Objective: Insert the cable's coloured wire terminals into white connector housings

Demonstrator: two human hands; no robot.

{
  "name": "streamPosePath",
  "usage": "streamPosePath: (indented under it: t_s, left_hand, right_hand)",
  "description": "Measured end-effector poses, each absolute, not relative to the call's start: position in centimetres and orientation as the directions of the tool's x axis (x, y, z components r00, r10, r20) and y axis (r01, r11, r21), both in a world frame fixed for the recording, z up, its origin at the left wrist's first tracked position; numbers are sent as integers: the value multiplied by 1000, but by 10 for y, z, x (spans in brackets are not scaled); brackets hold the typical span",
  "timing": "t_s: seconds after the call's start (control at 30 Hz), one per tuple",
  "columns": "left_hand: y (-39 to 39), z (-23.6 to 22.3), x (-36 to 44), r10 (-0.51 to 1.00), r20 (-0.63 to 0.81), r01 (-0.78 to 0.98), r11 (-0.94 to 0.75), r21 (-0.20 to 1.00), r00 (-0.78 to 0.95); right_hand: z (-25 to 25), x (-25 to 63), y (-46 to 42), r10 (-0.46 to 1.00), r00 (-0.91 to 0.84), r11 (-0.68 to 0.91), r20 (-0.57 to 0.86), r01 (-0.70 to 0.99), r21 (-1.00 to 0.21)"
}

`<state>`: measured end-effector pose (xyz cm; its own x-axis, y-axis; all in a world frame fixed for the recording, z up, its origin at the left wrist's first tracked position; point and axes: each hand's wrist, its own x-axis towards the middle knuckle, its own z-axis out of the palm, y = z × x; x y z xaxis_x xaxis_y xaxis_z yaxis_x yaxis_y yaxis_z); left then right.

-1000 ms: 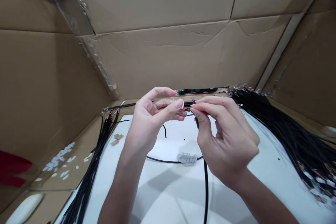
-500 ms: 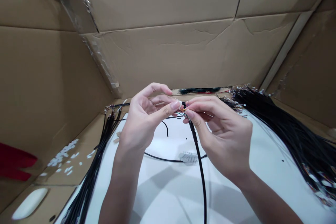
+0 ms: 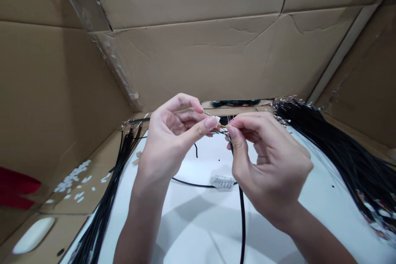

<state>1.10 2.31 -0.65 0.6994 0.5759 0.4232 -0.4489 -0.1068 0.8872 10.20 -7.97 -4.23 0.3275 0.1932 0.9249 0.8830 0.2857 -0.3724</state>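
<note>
Between the thumb and fingers of my left hand (image 3: pixel 173 136) is a small white connector (image 3: pixel 218 121). Thin coloured wires (image 3: pixel 222 128) run from it toward my right hand (image 3: pixel 269 161), whose thumb and index finger pinch the wires close to the end of a black cable (image 3: pixel 242 218). The cable hangs down from below my right hand to the front of the white table (image 3: pixel 198 222). Which single wire sits in the right pinch is too small to make out.
Black cable bundles lie at the left (image 3: pixel 108 202) and right (image 3: pixel 328 144). Small white pieces (image 3: pixel 72 177) are scattered on cardboard at the left, near a white computer mouse (image 3: pixel 34 235). A printed label (image 3: pixel 222 182) sits on a cable on the table. Cardboard walls (image 3: pixel 198 49) surround it.
My right hand has moved slightly right, away from the left, so more of the coloured wires show between them. The black cable has shifted with it. The left hand keeps its pinch.
</note>
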Motion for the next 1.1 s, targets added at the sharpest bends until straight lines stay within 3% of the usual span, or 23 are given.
streamPosePath:
  t_s: [0.6,1.1]
  left_hand:
    - [20,-7,12,546,382,-432,-40,901,746]
    - [13,-6,11,568,367,-374,-111,921,737]
  right_hand:
    - [-30,97,-91,211,304,83,929,941,-327]
    - [-19,95,-100,252,247,-18,936,968,-251]
